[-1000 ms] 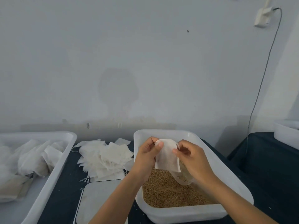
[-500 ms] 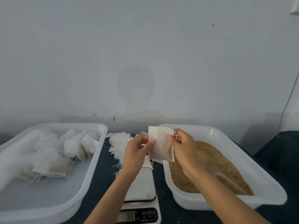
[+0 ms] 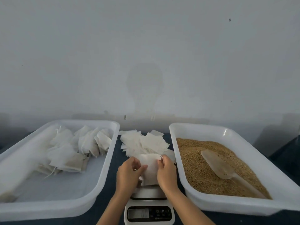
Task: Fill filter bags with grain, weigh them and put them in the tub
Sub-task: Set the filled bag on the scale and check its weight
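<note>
Left hand (image 3: 128, 172) and right hand (image 3: 165, 172) pinch 1 filter bag (image 3: 150, 169) — above scale (image 3: 148, 208)

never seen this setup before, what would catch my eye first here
The brown grain heaped in the white tub at right stands out, with a translucent scoop lying on it. In the middle, the left hand and right hand hold a white filter bag over the scale. At left, another tub holds filled bags.
</note>
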Demonstrator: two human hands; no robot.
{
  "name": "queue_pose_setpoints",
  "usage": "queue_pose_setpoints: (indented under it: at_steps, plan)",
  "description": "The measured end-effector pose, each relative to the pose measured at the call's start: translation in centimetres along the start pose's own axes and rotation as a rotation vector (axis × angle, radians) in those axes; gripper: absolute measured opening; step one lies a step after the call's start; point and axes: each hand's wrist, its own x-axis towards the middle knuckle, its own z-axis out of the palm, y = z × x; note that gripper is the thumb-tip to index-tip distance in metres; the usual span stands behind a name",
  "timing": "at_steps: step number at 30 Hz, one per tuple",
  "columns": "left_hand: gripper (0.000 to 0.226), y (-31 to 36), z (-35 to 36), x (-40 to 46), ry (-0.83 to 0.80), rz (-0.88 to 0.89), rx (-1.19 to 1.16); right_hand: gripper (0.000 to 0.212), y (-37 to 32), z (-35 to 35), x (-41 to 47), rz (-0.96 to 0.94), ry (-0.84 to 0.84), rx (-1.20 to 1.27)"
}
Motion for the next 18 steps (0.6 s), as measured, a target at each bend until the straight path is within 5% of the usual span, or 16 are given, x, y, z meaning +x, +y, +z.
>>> queue_pose_setpoints:
  at_steps: [3, 9, 18]
  plan:
    - [0.025, -0.7, 0.3, 0.1, 0.026, 0.060, 0.089, 0.029, 1.4, -0.2, 0.0, -0.064, -0.041, -0.035]
    - [0.021, -1.6, 0.0, 0.6, 0.061, 0.137, 0.116, 0.019, 2.7, -1.0, 0.3, -0.027, -0.185, 0.051]
    - [0.010, -2.2, -0.9, 1.0, 0.179, 0.081, -0.002, 0.035, 3.0, -1.5, 0.7, -0.004, -0.097, 0.197]
